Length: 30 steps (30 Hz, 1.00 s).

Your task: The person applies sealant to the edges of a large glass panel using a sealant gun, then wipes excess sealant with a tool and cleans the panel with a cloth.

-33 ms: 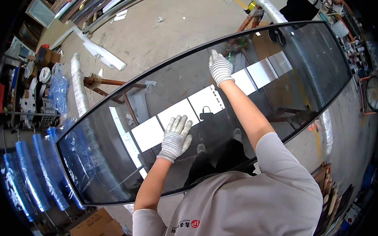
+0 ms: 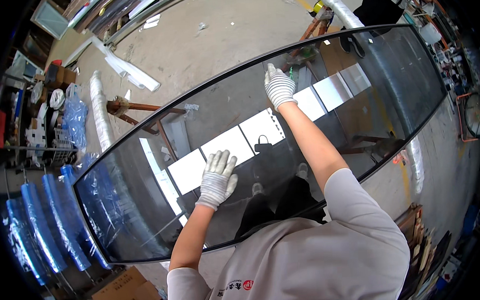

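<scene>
A long dark-framed glass panel (image 2: 243,204) lies across supports in front of me, reflecting bright lights and my own body. My left hand (image 2: 217,178), in a white-and-grey striped knit glove, rests on the near middle of the glass with its fingers stretched out; nothing is in it. Farther away and to the right, my right hand (image 2: 280,87) wears a matching glove. It is at the glass near the far frame edge, fingers partly folded with one digit pointing forward. Whatever lies under that palm is hidden.
Wrapped support bars (image 2: 100,111) run beneath the panel on rusty metal stands (image 2: 140,106). Blue plastic-wrapped rolls (image 2: 37,226) stand at left above a cardboard box (image 2: 122,292). White strips (image 2: 124,66) lie on the floor. Another person (image 2: 381,4) stands at the far right.
My left hand has slid a little to the left over the glass, fingers still spread. My right hand stays in nearly the same spot.
</scene>
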Available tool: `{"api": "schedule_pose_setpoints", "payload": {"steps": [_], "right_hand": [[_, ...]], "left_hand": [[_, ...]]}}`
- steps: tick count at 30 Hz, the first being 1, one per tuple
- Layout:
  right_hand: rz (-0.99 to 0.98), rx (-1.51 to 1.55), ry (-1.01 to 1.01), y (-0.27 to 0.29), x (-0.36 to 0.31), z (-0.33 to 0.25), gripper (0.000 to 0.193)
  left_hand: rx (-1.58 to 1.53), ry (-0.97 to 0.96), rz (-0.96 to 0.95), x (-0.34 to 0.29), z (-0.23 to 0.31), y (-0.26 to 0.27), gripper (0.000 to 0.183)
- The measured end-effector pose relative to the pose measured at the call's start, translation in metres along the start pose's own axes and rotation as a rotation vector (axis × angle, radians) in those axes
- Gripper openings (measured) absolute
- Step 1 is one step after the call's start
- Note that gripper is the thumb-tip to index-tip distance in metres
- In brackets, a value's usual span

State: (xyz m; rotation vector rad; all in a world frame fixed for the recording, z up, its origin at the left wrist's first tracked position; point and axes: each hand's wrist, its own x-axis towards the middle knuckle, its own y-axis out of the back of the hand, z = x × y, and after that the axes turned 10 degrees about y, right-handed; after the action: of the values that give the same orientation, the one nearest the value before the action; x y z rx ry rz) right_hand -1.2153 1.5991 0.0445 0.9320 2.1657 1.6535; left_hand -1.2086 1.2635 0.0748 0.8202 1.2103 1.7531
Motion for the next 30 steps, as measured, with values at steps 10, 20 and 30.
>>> {"api": "schedule_pose_setpoints", "payload": {"steps": [10,20,30], "right_hand": [[-0.175,-0.022,-0.195,0.010,0.012,-0.032,0.041],[-0.265,0.062,0.015,0.005,0.003,-0.046,0.042],[-0.240,-0.045,0.023,0.000,0.005,-0.047,0.041]], "left_hand": [[0.013,0.117,0.059,-0.019,-0.028,0.006,0.056],[0.001,0.131,0.084,-0.018,-0.027,0.006,0.054],[-0.013,0.125,0.092,-0.017,-0.027,0.005,0.056]]}}
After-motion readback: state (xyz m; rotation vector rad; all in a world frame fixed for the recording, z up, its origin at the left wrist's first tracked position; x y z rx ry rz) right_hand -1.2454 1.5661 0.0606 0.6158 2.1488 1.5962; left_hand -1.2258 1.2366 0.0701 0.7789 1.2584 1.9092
